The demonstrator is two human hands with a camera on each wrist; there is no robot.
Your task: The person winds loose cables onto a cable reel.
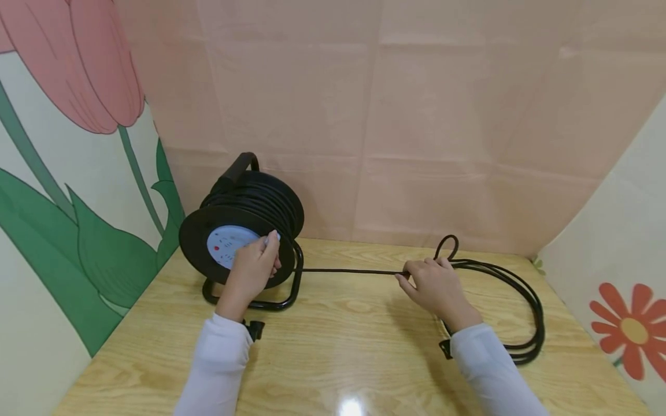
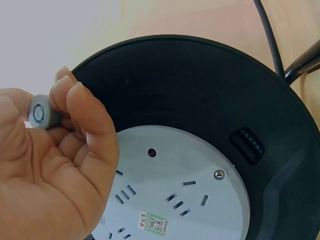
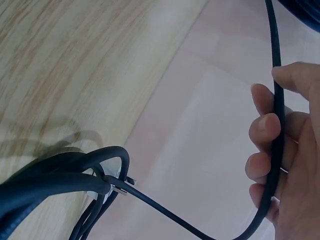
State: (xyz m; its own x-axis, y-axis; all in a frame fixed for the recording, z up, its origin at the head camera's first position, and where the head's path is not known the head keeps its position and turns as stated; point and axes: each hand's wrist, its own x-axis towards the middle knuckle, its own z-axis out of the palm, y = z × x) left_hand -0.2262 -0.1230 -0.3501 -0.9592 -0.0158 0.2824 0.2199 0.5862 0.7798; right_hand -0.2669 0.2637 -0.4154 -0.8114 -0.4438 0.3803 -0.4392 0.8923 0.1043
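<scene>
A black cable reel (image 1: 195,245) stands on its tubular frame at the left, many turns of cable wound on its drum. Its front bears a pale round socket panel (image 2: 170,150). My left hand (image 1: 252,268) grips a small grey knob (image 2: 42,112) at the edge of the reel's face, fingers curled round it. From the reel a black cable (image 1: 348,270) runs taut to my right hand (image 1: 434,286), whose thumb and fingers are curled about it in the right wrist view. Beyond that hand, loose loops of the cable (image 1: 536,318) lie on the table.
The wood-grain table (image 1: 333,346) meets a pinkish backdrop (image 1: 416,144) behind the reel. Painted walls with a tulip (image 1: 88,69) and a red flower (image 1: 633,329) stand at both sides. A silvery clip or plug part (image 3: 112,182) shows among the loops, its kind unclear.
</scene>
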